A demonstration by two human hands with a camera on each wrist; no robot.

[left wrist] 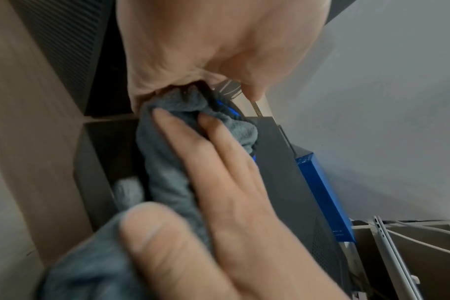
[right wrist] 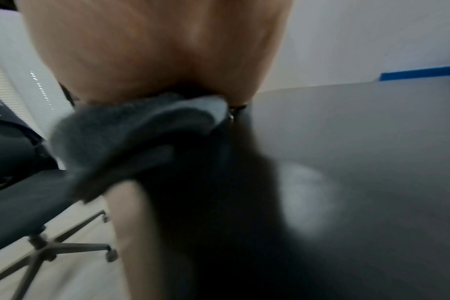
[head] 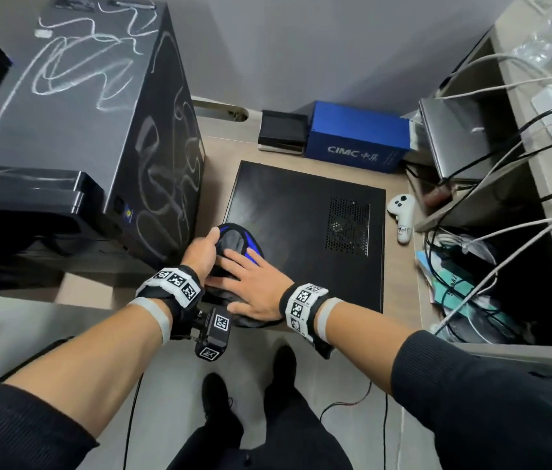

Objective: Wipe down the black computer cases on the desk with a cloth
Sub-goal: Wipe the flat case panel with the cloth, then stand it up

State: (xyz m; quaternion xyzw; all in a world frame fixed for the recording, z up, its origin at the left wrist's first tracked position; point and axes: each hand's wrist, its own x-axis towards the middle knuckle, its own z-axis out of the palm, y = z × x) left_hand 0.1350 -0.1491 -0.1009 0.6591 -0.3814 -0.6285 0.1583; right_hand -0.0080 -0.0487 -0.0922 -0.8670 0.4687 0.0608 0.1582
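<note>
**Both hands on the cloth at the near corner of the flat case**

We see the flat black computer case point(head: 305, 232) lying on its side on the wooden desk point(head: 400, 266), its long axis running away from us toward the wall, the vent grille on its far-right part facing up. The grey-and-blue cloth point(head: 234, 244) sits bunched on the case's near-left corner, partly hanging over the front edge. Our left hand point(head: 201, 252) curls around the cloth's left side, thumb over the top, gripping it. Our right hand point(head: 256, 286) lies flat on the cloth with fingers straight and spread, pressing it down rather than clutching it.

Just left of the flat case stands a tall black tower case point(head: 98, 123), upright and scrawled with white marks; it crowds our left hand. Behind the flat case sit a blue box point(head: 356, 144) and a small black box point(head: 283, 132). A white controller point(head: 403, 212) lies just off its right edge, near tangled cables point(head: 491, 184) and a closed laptop point(head: 454, 137).
</note>
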